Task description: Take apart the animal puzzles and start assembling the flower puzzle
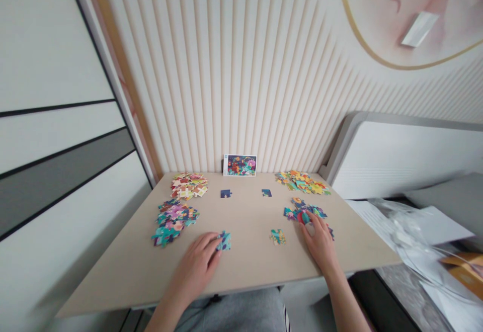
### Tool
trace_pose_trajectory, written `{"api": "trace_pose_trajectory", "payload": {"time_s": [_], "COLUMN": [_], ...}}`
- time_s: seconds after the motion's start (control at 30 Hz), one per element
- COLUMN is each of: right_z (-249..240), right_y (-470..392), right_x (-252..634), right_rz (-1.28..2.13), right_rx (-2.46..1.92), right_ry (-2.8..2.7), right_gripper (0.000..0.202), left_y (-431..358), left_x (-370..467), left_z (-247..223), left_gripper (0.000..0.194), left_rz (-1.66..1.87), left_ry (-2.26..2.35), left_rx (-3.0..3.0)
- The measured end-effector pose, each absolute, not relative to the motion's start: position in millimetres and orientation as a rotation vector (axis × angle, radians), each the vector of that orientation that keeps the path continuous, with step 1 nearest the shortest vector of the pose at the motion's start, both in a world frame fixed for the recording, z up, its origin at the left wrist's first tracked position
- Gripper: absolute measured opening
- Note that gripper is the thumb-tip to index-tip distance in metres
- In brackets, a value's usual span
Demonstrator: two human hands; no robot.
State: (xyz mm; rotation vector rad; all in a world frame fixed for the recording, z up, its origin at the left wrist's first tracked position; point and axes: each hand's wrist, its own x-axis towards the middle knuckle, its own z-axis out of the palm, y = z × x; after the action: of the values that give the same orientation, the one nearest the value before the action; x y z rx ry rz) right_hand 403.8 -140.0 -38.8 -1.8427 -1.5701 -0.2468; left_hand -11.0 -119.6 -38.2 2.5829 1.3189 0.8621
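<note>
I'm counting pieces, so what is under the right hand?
Colourful puzzle pieces peek out from under the right hand; any that it fully covers cannot be seen.

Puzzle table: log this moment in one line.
left hand: touching blue piece | right hand: on near-right pile | picture card: upright by wall

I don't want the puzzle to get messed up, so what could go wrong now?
The right hand is at a pile of pieces and might scatter some. The left hand touches a single piece and could nudge it out of place. The picture card stands upright at the back, so a bump to the table might tip it.
</note>
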Motion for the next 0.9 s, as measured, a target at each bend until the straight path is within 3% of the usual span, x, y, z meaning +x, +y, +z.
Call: {"api": "trace_pose_trajectory", "payload": {"time_s": [0.57, 0.73, 0.9], "right_z": [-37, -38, -49], "right_y": [-141, -152, -172], "right_x": [403, 405, 427], "right_rz": [-0.286, -0.456, -0.437], "right_rx": [-1.895, -2.145, -2.334], "right_ry": [-1.69, -1.382, -1.161], "right_gripper": [0.044, 0.039, 0.049], "left_y": [-117, -116, -114], "left_x": [-12, -12, -14], "left_z": [-42, -43, -44], "left_gripper": [0.033, 0.032, 0.033], "left_rz": [0.836, 0.823, 0.892], "left_ry": [1.306, 1.313, 1.271], "left_rx": [2.608, 2.602, 2.621]}}
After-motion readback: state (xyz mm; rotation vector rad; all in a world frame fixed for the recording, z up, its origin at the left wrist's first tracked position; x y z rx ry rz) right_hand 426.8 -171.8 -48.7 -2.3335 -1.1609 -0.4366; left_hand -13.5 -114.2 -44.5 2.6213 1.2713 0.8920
